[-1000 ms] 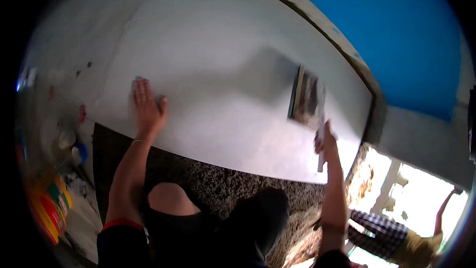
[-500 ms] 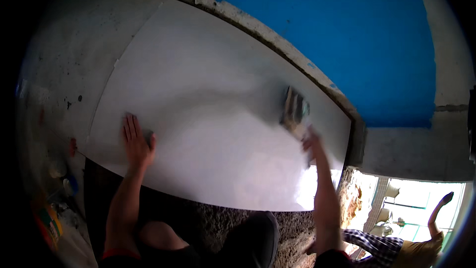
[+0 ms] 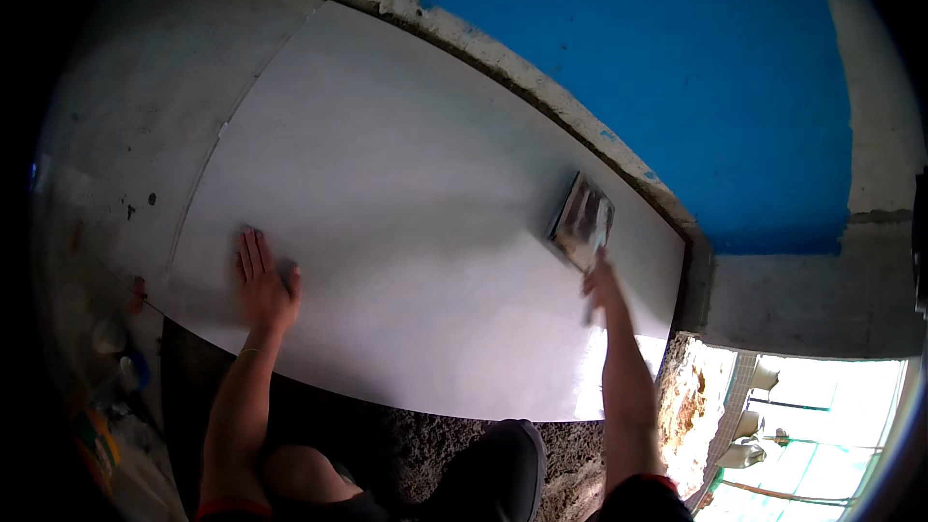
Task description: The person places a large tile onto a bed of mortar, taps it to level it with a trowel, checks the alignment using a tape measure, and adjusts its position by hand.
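A large, smooth pale slab (image 3: pixel 387 232), like a big floor tile, lies before me. My left hand (image 3: pixel 266 285) is pressed flat on its left part, fingers spread and holding nothing. On the right part, my right hand (image 3: pixel 600 288) is closed round the handle of a hand float (image 3: pixel 586 220). The float has a flat rectangular plate, dark with pale smears. Its plate is at or just above the slab; I cannot tell whether it touches. Some motion blur softens the right hand.
Another pale slab (image 3: pixel 126 135) adjoins on the left along a thin seam. A blue surface (image 3: pixel 628 68) lies beyond a rough ledge. Rough dark mortar (image 3: pixel 435 440) borders the near edge, by my knees. Tools and containers clutter the lower left; a bright opening (image 3: pixel 812 425) is lower right.
The hand float and my right hand have shifted slightly, with the plate turned a little. My left hand stays on the slab. A person at the lower right is no longer visible.
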Action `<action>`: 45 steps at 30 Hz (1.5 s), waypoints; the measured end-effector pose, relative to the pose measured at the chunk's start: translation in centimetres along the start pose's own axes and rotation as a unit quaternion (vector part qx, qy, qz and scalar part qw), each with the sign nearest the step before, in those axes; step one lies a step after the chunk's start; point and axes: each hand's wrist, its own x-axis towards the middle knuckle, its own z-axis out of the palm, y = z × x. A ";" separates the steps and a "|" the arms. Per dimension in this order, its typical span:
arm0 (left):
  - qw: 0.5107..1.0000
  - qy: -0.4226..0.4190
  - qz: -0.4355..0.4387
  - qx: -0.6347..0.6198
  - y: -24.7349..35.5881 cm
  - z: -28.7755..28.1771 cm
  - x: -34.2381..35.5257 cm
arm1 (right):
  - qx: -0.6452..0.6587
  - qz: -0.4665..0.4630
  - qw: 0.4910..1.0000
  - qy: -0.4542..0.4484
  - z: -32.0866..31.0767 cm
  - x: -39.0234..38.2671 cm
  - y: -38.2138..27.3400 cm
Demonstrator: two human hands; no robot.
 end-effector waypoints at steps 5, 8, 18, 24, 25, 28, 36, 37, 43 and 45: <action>1.000 -0.015 -0.008 0.006 0.0 -0.3 0.3 | 0.038 -0.121 0.991 0.036 -12.3 -1.6 -7.9; 1.000 -0.016 -0.008 0.008 0.0 0.0 0.5 | 0.153 -0.265 0.943 0.131 -10.4 -5.0 -7.8; 0.997 -0.072 -0.034 -0.020 -0.2 -0.8 0.9 | -0.039 -0.109 0.986 -0.118 8.5 -5.2 -15.0; 0.998 -0.035 -0.026 -0.049 -0.4 -0.4 0.9 | 0.115 -0.382 0.917 -0.004 -0.8 -13.5 -14.3; 0.997 -0.048 -0.027 -0.049 -0.4 -0.2 1.0 | 0.125 -0.340 0.931 0.053 1.6 -13.6 -12.7; 0.999 -0.011 -0.015 -0.051 -0.5 -0.1 0.7 | -0.011 -0.178 0.979 0.097 11.7 -11.7 -9.4; 0.998 -0.014 -0.010 -0.054 -1.0 -0.7 0.8 | -0.064 -0.263 0.959 -0.083 4.5 -9.8 -19.3; 0.996 -0.052 -0.027 -0.066 -0.9 -0.6 0.7 | 0.019 -0.248 0.966 -0.069 2.2 -11.2 -19.0; 0.992 -0.083 -0.035 -0.092 -1.0 0.1 1.0 | 0.015 -0.338 0.930 0.142 13.1 -16.0 -8.7; 0.992 -0.089 -0.029 -0.083 -1.2 0.0 0.9 | -0.046 -0.005 0.997 -0.062 20.3 -16.2 -6.6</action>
